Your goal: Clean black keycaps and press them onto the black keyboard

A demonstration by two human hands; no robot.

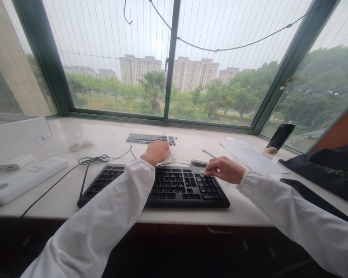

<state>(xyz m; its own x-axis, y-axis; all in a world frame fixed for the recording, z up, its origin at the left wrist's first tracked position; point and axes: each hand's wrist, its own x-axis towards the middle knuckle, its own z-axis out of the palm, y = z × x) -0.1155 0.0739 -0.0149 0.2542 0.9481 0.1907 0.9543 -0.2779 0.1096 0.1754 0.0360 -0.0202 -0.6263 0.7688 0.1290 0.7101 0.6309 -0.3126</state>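
A black keyboard lies near the table's front edge; many of its key positions show bare sockets, while the number pad at the right carries keycaps. Behind it, loose keycaps are laid out in rows. My left hand reaches over the keyboard to the right end of these rows, back of the hand up, its fingertips mostly hidden. Over the top of the number pad, my right hand has thumb and fingers pinched together on a keycap, which they largely cover.
A tied cable lies left of the keyboard. White devices and a white box stand farther left. Behind my right hand are a dark pen-like tool, a blue stick and papers. A phone and black bag lie right.
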